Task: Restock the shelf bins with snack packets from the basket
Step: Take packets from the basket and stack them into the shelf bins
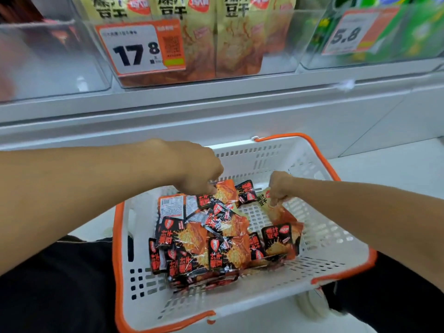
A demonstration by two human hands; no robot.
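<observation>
A white basket with an orange rim (336, 246) sits on the floor in front of me. It holds several black-and-red snack packets (216, 246) in a loose pile. My left hand (199, 171) reaches down into the far side of the pile and pinches an orange-and-black packet (225, 192). My right hand (280, 186) pinches the top of a cream-and-orange packet (271, 207) lying on the basket floor. Above, a clear shelf bin (276, 56) holds large cream packets of the same snack.
A price tag reading 17.8 (140, 48) hangs on the middle bin. To the right a bin of green packets (396, 32) carries a 5.8 tag. A clear bin (48, 56) stands at the left. The white shelf ledge (216, 102) runs across below them.
</observation>
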